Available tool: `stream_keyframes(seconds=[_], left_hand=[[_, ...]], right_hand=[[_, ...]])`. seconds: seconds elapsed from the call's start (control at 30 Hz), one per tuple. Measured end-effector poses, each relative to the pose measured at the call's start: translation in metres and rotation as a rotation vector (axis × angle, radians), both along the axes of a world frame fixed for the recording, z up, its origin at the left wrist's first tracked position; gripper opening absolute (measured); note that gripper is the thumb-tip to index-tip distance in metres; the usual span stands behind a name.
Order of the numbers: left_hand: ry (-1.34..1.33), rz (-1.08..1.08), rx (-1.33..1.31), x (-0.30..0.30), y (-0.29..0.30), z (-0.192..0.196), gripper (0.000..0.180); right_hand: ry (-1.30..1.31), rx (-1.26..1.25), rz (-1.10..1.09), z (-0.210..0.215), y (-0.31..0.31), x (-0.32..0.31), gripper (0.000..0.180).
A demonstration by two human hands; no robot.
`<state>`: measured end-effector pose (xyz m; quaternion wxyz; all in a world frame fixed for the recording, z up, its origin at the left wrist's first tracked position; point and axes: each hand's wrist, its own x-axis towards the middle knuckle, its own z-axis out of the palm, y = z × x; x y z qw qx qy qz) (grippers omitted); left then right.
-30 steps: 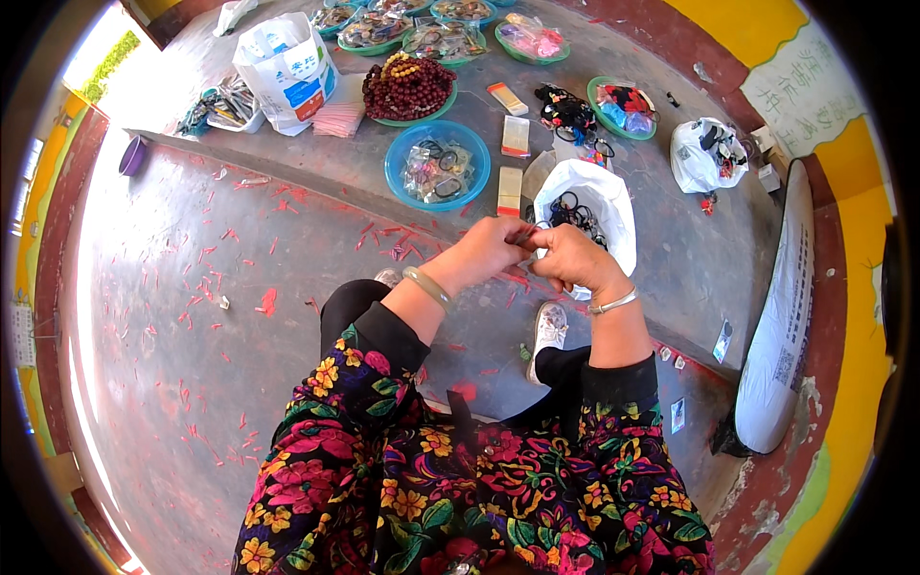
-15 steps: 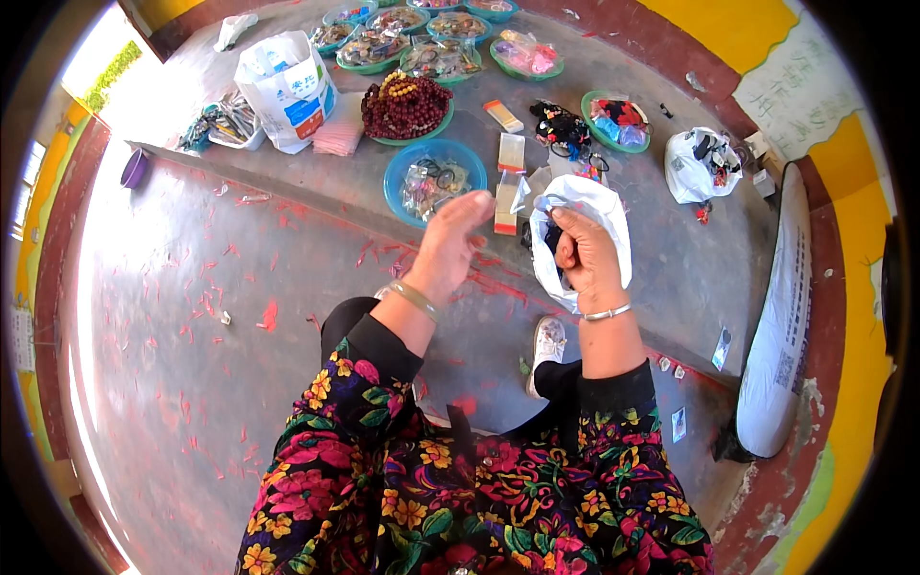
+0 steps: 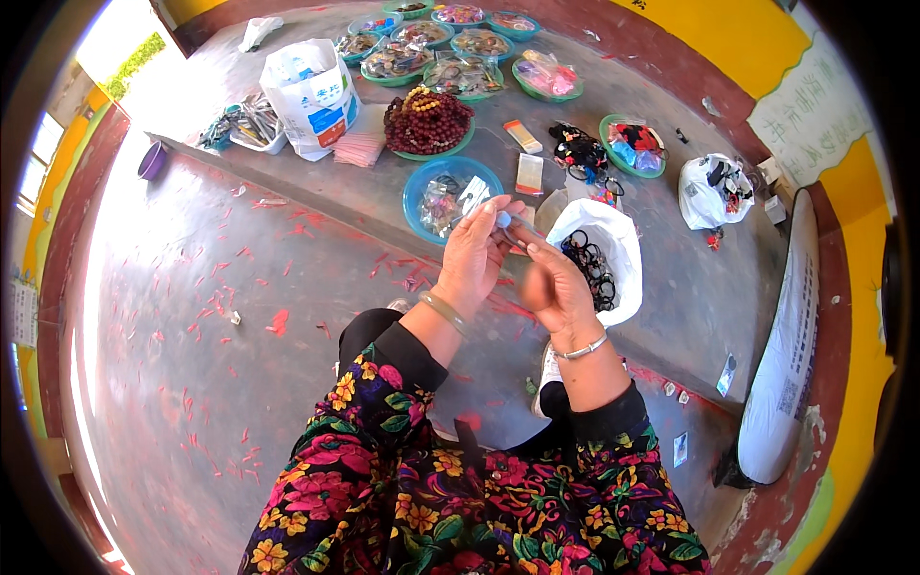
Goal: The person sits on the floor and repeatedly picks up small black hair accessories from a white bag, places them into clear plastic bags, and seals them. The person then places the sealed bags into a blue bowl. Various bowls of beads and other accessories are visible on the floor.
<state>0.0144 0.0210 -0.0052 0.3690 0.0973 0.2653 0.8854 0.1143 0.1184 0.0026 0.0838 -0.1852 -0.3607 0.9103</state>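
My left hand point(image 3: 468, 261) is closed in a pinch on a hair tie with a small light-blue round piece point(image 3: 503, 219). My right hand point(image 3: 563, 295) meets it fingertip to fingertip; its thumb and forefinger are closed on the other side of the same hair tie, and its lower fingers are blurred. Just right of my hands stands an open white bag point(image 3: 625, 264), with many black hair ties point(image 3: 586, 261) inside. Behind my left hand is a blue basin point(image 3: 414, 203) holding small clear packets.
A green basin heaped with dark red beads point(image 3: 429, 126) stands beyond, with several basins of packets behind it. To the left are a large white bag point(image 3: 309, 101) and pink sheets point(image 3: 358, 149). At right lie a filled white bag point(image 3: 707, 196) and a long white sack point(image 3: 781, 355).
My right hand has come out from over the white bag and moved left. My left hand has moved right to meet it, and its fingers have closed. The view has shifted slightly.
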Motion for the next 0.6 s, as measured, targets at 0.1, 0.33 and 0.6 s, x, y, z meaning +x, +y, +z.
stream_keyframes(seconds=[0.1,0.33,0.6], left_hand=[[0.021,-0.068,-0.016,0.001,-0.002,0.001,0.028],[-0.033,-0.111,-0.064,0.006,-0.003,0.011,0.029],[-0.073,-0.174,-0.015,0.012,0.003,0.003,0.031]], right_hand=[[0.024,-0.016,0.04,0.004,-0.002,0.001,0.04],[0.081,-0.069,0.124,0.007,-0.007,0.003,0.046],[0.097,-0.068,0.148,-0.002,-0.007,0.0,0.048]])
